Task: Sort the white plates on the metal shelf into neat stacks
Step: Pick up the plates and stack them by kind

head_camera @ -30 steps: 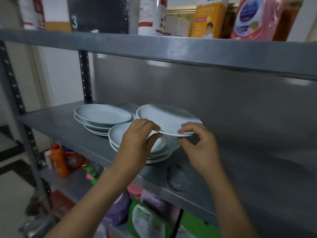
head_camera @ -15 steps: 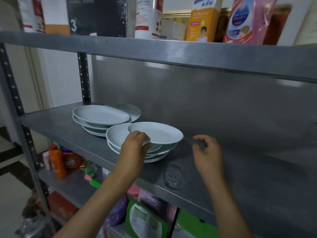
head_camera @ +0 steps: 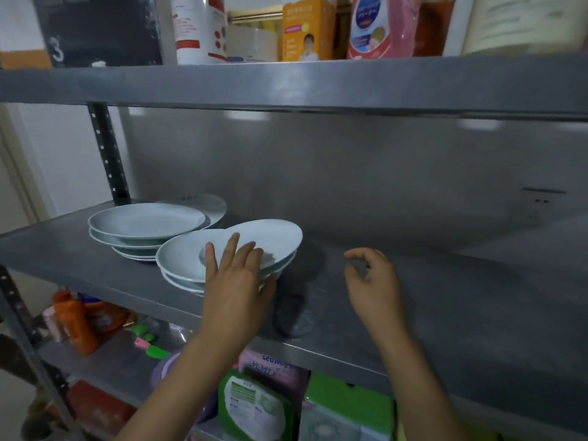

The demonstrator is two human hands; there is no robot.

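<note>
Two stacks of white plates stand on the metal shelf (head_camera: pixel 445 300). The left stack (head_camera: pixel 143 224) holds several plates, with one more plate (head_camera: pixel 206 203) leaning out behind it. The nearer stack (head_camera: pixel 187 259) sits to its right, and its top plate (head_camera: pixel 273 237) lies shifted to the right, off centre. My left hand (head_camera: pixel 237 278) lies flat, fingers spread, over the front of this stack, touching the top plates and gripping nothing. My right hand (head_camera: pixel 374 284) hovers above the bare shelf to the right, fingers loosely curled and empty.
A dark smudge (head_camera: pixel 291 316) marks the shelf near its front edge. The upper shelf (head_camera: pixel 286 84) carries boxes and bottles. Below are an orange bottle (head_camera: pixel 74 319), green packs (head_camera: pixel 254 405) and other packages. A black upright post (head_camera: pixel 108 154) stands at the back left.
The plate I held with both hands was set down on the nearer stack. My right hand let go and drew off to the right. My left hand released the rim and now rests flat.
</note>
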